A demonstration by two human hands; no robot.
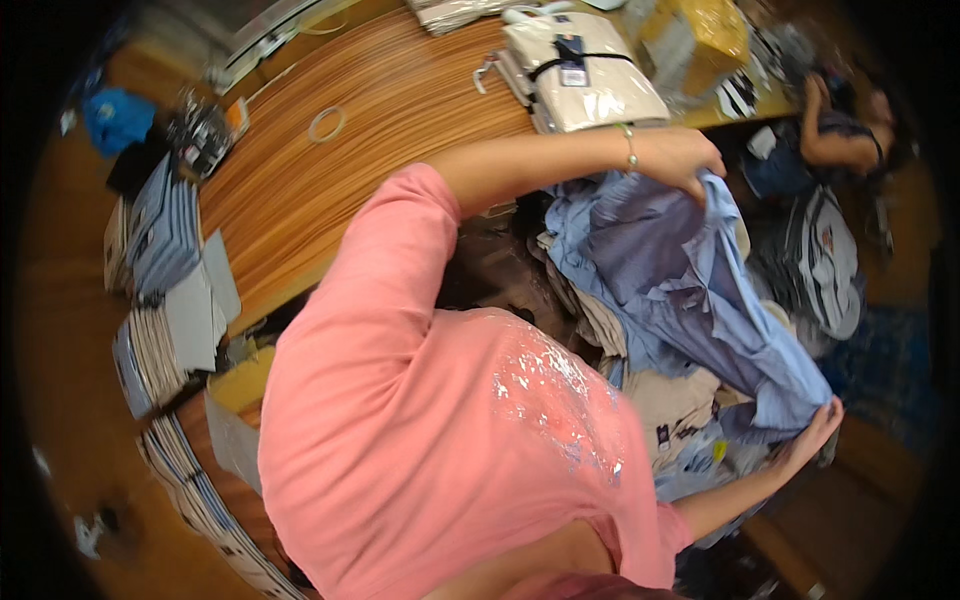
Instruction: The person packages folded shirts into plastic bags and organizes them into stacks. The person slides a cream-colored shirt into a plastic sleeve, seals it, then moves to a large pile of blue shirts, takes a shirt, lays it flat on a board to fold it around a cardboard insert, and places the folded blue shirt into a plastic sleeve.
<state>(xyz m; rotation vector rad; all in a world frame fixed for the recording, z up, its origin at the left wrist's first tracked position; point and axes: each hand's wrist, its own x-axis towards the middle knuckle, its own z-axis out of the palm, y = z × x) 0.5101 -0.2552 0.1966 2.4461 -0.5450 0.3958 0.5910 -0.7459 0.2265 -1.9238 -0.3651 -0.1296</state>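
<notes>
- Head view, garment: a light-blue, thin woven cloth garment, shirt-like in cut, is stretched between the two hands. Its slack part sags in folds towards the wearer.
- Head view, left hand: the left hand is at the garment's upper end, fingers and thumb clamped on its edge.
- Head view, right hand: the right hand is at the garment's far lower end. Its fingers appear closed on the cloth; the thumb's exact hold cannot be told.
- Head view, surroundings: beneath the garment lies a loose heap of beige cloth. Just above it is a cream clothing stack in clear plastic with a black band. The brown wood-grain table extends to its left. Beyond its right side, well apart, is a co-worker in dark clothing.
- Step in hand, as judged: holding the garment spread by two edges.
- Next move, as judged: it calls for firm grips at both ends, even tension, and care that the sagging cloth does not catch on the heap.
</notes>
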